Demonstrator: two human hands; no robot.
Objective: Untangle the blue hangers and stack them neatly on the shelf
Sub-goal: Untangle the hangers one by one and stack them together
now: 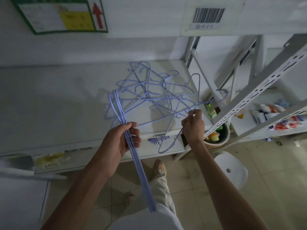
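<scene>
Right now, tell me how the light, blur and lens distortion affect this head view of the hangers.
Head view: dim and uneven, brightest on the shelf near the tangled hangers, darker toward the corners; wide-angle lens bows the shelf upright and stretches the forearms; the barcode label and green-framed sign are soft, text unreadable; the left hand, its hanger bundle and the right hand are fairly sharp.

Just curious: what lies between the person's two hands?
In the head view, between left hand and right hand: blue hanger wire over bare shelf.

Thin blue hangers (154, 93) lie tangled on the white shelf (58, 100), several bundled parallel.
</scene>
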